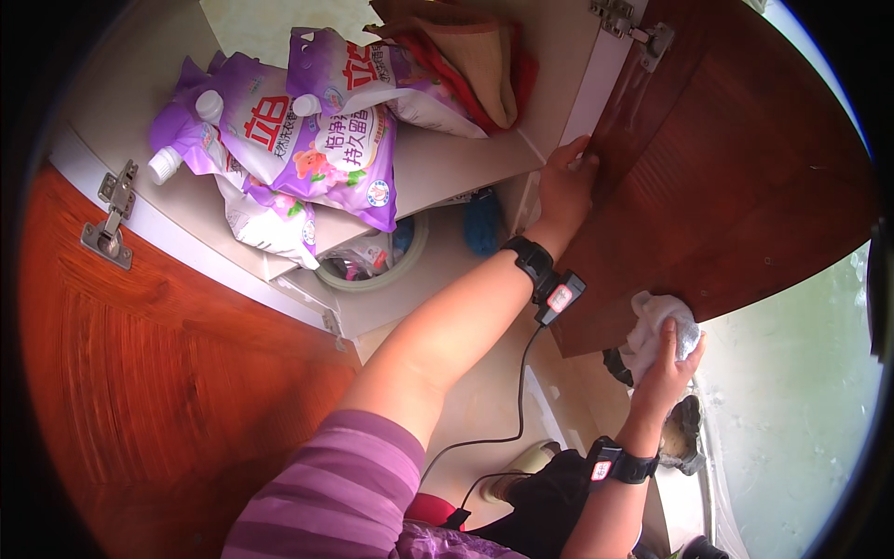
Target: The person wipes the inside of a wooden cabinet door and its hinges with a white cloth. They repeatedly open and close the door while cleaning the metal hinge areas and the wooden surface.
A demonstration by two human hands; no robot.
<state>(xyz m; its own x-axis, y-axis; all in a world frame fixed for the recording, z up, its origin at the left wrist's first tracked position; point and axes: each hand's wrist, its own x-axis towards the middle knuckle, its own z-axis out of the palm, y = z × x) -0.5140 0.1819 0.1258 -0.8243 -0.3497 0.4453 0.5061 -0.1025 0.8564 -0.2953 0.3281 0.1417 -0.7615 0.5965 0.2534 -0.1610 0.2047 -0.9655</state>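
My left hand (pixel 567 189) curls its fingers at the hinge-side edge of the open right cabinet door (pixel 726 168), close to the cabinet's side wall. In my right hand (pixel 663 381) is a bunched white cloth (pixel 660 325), pressed near the lower edge of that reddish-brown wooden door. Purple and white laundry detergent pouches (pixel 262 133) with white caps lie piled on the cabinet shelf (pixel 447 168). Beside them is a folded red and tan fabric item (pixel 489 77). Below the shelf, a pale round basin (pixel 363 283) holds plastic-wrapped items, and something blue (pixel 482 223) stands next to it.
The left cabinet door (pixel 167 363) stands open on a metal hinge (pixel 112 216). Another hinge (pixel 635 31) holds the right door at the top. A black cable (pixel 522 391) runs from my left wrist device. Frosted glass (pixel 789 391) and a dark-edged stone-like object (pixel 681 437) are at the right.
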